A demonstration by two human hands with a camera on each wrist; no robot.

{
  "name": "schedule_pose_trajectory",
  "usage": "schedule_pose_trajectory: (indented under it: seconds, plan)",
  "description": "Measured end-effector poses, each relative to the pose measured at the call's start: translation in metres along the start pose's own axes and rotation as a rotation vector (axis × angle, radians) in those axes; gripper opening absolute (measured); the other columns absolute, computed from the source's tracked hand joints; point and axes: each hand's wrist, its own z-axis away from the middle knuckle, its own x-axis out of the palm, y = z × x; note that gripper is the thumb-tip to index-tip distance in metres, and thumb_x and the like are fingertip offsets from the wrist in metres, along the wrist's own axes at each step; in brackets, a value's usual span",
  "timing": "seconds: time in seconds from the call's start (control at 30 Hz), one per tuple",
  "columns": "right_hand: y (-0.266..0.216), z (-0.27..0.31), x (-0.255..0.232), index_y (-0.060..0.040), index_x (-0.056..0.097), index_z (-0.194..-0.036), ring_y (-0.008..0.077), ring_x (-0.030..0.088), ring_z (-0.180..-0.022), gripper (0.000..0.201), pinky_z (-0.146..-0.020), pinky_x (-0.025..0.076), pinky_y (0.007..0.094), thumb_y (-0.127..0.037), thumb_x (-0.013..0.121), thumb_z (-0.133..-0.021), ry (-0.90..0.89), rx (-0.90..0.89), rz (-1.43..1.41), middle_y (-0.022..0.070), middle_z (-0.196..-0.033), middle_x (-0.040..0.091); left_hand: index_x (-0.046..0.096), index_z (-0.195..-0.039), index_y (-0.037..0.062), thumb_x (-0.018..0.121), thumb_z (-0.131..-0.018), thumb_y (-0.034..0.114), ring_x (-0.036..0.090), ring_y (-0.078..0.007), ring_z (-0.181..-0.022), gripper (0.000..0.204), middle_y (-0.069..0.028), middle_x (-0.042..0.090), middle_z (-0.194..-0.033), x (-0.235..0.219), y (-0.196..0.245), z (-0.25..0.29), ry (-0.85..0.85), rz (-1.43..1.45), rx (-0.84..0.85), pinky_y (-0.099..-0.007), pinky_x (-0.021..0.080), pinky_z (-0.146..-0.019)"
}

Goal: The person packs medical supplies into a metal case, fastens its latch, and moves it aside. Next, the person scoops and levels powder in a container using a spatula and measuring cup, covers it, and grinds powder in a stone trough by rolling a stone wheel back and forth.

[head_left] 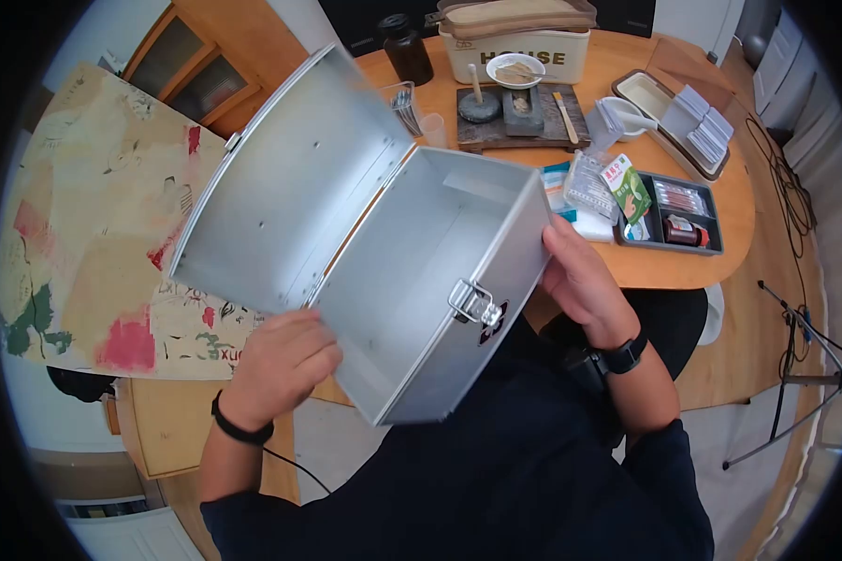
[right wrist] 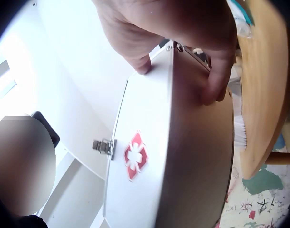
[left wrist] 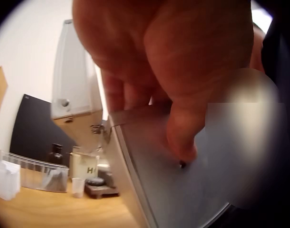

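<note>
A silver metal first-aid box (head_left: 524, 229) is held tilted in front of the person, its lid (head_left: 281, 178) swung open to the left and its bare inside showing. The left hand (head_left: 285, 360) grips the end of the box near the hinge; in the left wrist view its thumb presses the metal wall, with the other fingers over the edge. At the opposite end, the right hand (head_left: 585, 280) holds a corner between thumb and fingers. A latch (head_left: 475, 304) sits on the front, beside a red emblem with a white cross (right wrist: 135, 156).
On the wooden table (head_left: 711, 271) stand a grey tray (head_left: 716, 245) of medical supplies, a dark wooden stand (head_left: 472, 138) with a white bowl (head_left: 516, 71), a brown jar (head_left: 407, 51) and a cream bin (head_left: 524, 58). A paint-marked surface (head_left: 94, 252) lies left, a tripod (head_left: 800, 402) right.
</note>
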Motion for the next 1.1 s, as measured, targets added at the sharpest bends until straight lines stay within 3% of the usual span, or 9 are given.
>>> schedule_pose_trajectory:
  seconds: [0.17,0.33,0.4,0.7,0.87,0.93,1.0,1.07,1.1]
  plan:
    - [0.028,-0.014,-0.033,-0.0029,0.049,-0.133,0.0151,0.056,-0.119,0.042,-0.102,0.045,0.0318,-0.008,0.065,-0.095,-0.073,-0.17,0.202,0.0068,-0.127,0.061,0.056,-0.09,0.0055,0.061,-0.076,0.008,0.064,-0.025,-0.089,0.015,-0.0074,0.062,-0.091,0.048,-0.074,-0.008,0.036,-0.13,0.124,-0.0426,0.052,-0.093]
    - [0.044,-0.029,-0.035,-0.0008,0.052,-0.131,0.02,0.059,-0.116,0.043,-0.099,0.046,0.0347,-0.008,0.068,-0.091,0.025,-0.123,0.367,0.0101,-0.124,0.063,0.056,-0.09,0.0052,0.061,-0.075,0.007,0.064,-0.0251,-0.095,0.017,-0.0078,0.062,-0.094,0.07,-0.11,-0.014,0.036,-0.197,0.11,-0.0428,0.05,-0.09]
    - [0.034,-0.034,-0.034,0.0011,0.056,-0.125,0.0307,0.061,-0.103,0.044,-0.091,0.048,0.0398,-0.007,0.072,-0.084,0.097,-0.519,1.314,0.0146,-0.113,0.065,0.057,-0.091,0.0049,0.062,-0.073,0.007,0.064,-0.0269,-0.098,0.019,-0.0086,0.062,-0.097,0.073,-0.118,-0.019,0.048,-0.2,0.069,-0.0436,0.049,-0.089]
    - [0.045,-0.042,-0.031,0.0001,0.055,-0.124,0.0387,0.056,-0.102,0.044,-0.089,0.047,0.0449,-0.01,0.071,-0.085,0.269,-0.552,1.253,0.0188,-0.111,0.059,0.055,-0.11,0.0005,0.06,-0.085,-0.006,0.058,-0.0414,-0.116,0.026,-0.0196,0.059,-0.122,0.123,-0.136,0.011,0.298,-0.161,-0.167,-0.046,0.047,-0.097]
    - [0.036,-0.026,-0.036,-0.0001,0.053,-0.127,0.0389,0.056,-0.108,0.047,-0.092,0.048,0.0439,-0.01,0.071,-0.084,0.216,-0.511,1.275,0.0201,-0.117,0.058,0.042,-0.136,0.0009,0.049,-0.099,0.006,0.045,-0.0331,-0.129,0.037,-0.017,0.042,-0.145,0.167,-0.111,0.035,0.52,0.027,-0.487,-0.0418,0.041,-0.106]
    - [0.034,-0.024,-0.039,-0.0003,0.056,-0.123,0.0375,0.058,-0.105,0.042,-0.089,0.049,0.0429,-0.009,0.071,-0.084,0.206,-0.539,1.269,0.0186,-0.114,0.059,0.038,-0.14,0.0027,0.039,-0.106,0.026,0.049,-0.0283,-0.125,0.041,-0.0149,0.044,-0.144,0.182,-0.101,0.025,0.879,0.867,-0.997,-0.0383,0.039,-0.107]
    - [0.025,-0.017,-0.042,-0.0006,0.059,-0.118,0.0362,0.059,-0.103,0.038,-0.087,0.05,0.0419,-0.009,0.071,-0.083,0.196,-0.566,1.273,0.0172,-0.112,0.06,0.04,-0.142,0.0041,0.028,-0.108,0.045,0.05,-0.0246,-0.124,0.054,-0.0129,0.045,-0.143,0.179,-0.095,0.002,0.82,0.909,-1.063,-0.0373,0.04,-0.107]
    - [0.008,-0.01,-0.041,-0.0009,0.062,-0.103,0.0347,0.06,-0.094,0.024,-0.082,0.05,0.0411,-0.007,0.07,-0.081,0.172,-0.615,1.28,0.0144,-0.101,0.062,0.045,-0.139,0.0049,0.033,-0.107,0.046,0.053,-0.0253,-0.121,0.054,-0.0135,0.051,-0.137,0.173,-0.091,-0.015,1.054,1.793,-1.308,-0.0398,0.044,-0.104]
    - [-0.002,-0.007,-0.044,-0.0009,0.062,-0.103,0.0347,0.06,-0.094,0.024,-0.082,0.05,0.0411,-0.007,0.07,-0.081,0.167,-0.615,1.276,0.0144,-0.101,0.062,0.045,-0.139,0.0049,0.033,-0.107,0.046,0.053,-0.0253,-0.121,0.054,-0.0135,0.051,-0.137,0.175,-0.089,-0.016,1.059,1.788,-1.31,-0.0398,0.044,-0.104]
